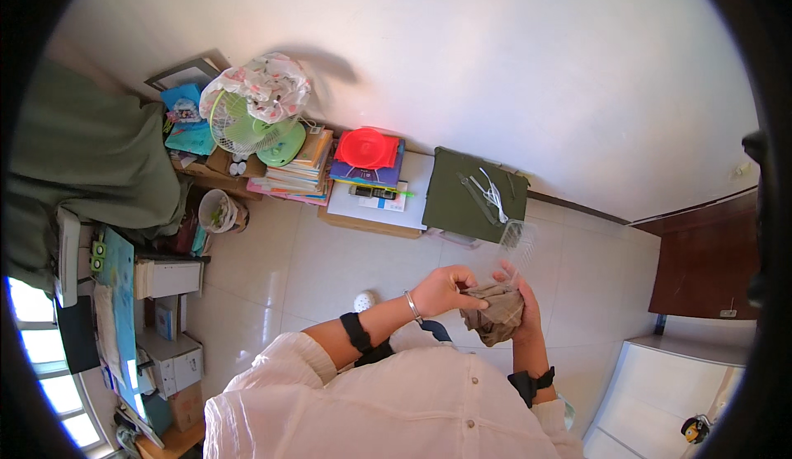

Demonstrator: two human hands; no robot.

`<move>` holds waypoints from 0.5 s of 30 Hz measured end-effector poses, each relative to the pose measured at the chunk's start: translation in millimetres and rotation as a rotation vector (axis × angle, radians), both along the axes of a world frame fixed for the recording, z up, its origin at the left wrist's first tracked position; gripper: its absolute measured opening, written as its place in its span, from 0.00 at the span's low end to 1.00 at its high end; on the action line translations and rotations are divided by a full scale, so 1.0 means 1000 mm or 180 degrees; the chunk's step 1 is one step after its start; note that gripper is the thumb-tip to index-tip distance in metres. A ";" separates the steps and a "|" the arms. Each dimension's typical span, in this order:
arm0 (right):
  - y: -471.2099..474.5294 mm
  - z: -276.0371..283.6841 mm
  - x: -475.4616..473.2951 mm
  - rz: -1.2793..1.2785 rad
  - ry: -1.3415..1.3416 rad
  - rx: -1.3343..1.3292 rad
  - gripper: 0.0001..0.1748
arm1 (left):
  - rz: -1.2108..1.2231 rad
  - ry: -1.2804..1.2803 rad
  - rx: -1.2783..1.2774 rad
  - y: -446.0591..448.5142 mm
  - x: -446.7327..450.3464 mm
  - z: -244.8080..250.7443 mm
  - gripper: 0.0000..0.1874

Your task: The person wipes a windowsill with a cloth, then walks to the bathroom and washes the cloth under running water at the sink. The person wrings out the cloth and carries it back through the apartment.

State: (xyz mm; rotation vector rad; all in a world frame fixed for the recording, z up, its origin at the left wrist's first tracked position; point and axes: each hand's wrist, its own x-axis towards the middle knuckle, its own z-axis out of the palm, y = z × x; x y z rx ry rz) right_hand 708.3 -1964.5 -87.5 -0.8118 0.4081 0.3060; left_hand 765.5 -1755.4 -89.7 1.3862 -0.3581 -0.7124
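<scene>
My left hand [444, 292], with a silver bangle on its wrist, pinches the near edge of a crumpled brown cloth [495, 317] between thumb and fingers. On the other side, my right hand [526, 313] cups the same cloth in its palm. A clear ribbed plastic container [517, 245] extends beyond my right fingertips, which show through or beside it. Whether that hand grips the container too is hard to tell. Both hands are in front of my chest, above the tiled floor.
Ahead stand a dark green board [461, 193] with a white cable [490, 190], a red basin [366, 148], stacked books [294, 180] and a green fan [247, 128]. A bin [218, 210] and a blue desk [117, 286] are left. A white cabinet [656, 391] stands right.
</scene>
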 end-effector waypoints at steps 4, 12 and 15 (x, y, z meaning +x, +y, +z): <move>-0.033 0.004 -0.008 -0.0212 0.0063 0.0122 0.34 | -0.0230 0.0137 0.0429 -0.039 0.004 -0.003 0.12; -0.070 -0.008 -0.005 -0.0426 0.0236 0.0309 0.31 | -0.0775 0.0735 0.0153 -0.090 0.021 -0.017 0.12; -0.079 -0.010 0.005 -0.0621 0.0251 0.0312 0.30 | -0.0822 0.0334 0.0202 -0.100 0.039 -0.019 0.11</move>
